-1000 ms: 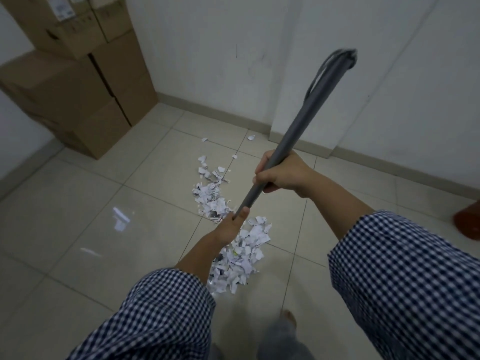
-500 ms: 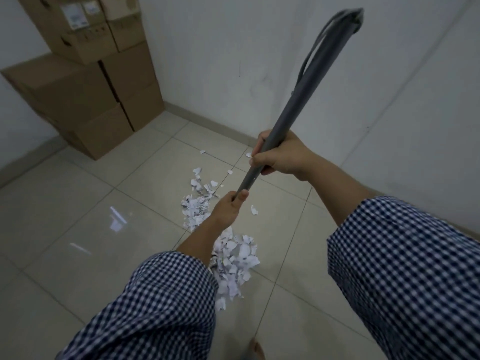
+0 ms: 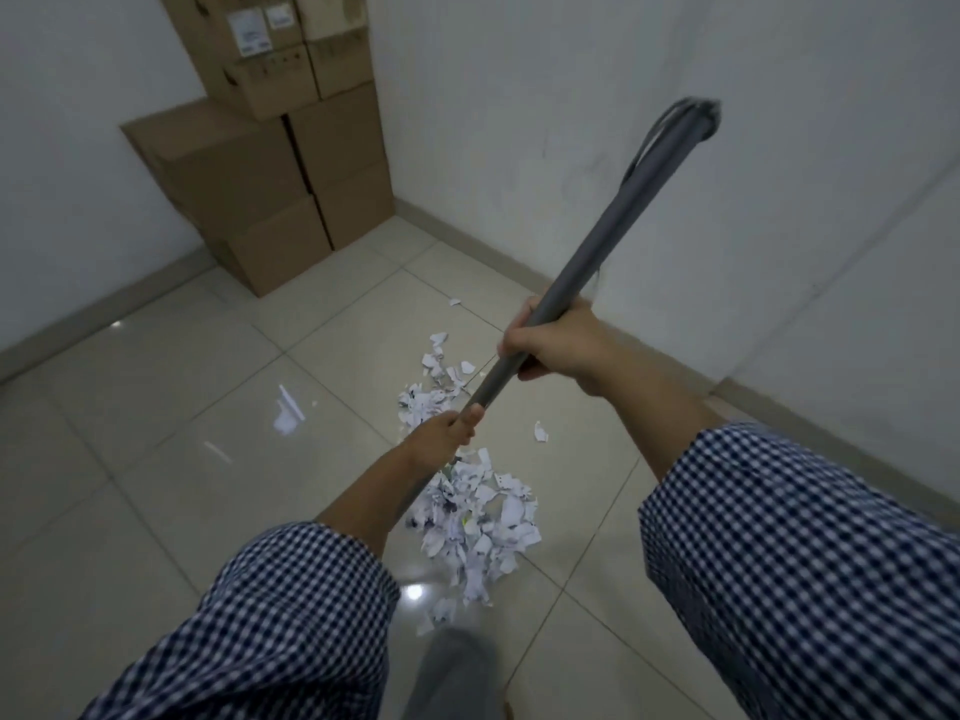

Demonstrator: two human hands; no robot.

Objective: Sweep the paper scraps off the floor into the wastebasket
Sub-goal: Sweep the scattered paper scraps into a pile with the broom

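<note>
The paper scraps (image 3: 478,517) lie heaped on the tiled floor (image 3: 156,485), mostly under and nearer than the left hand (image 3: 441,433), which grips the grey broom handle (image 3: 597,252) low down. The right hand (image 3: 556,340) clasps the handle higher, farther right. Cardboard boxes (image 3: 270,189) fill the far left corner.

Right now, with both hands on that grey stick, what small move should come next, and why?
Probably reach out with the broom handle and drag the looser patch back. The left hand and right hand both grip it; the big heap lies close by, while that patch and a stray scrap lie farther out. One pile is easier to move. No wastebasket shows.
</note>
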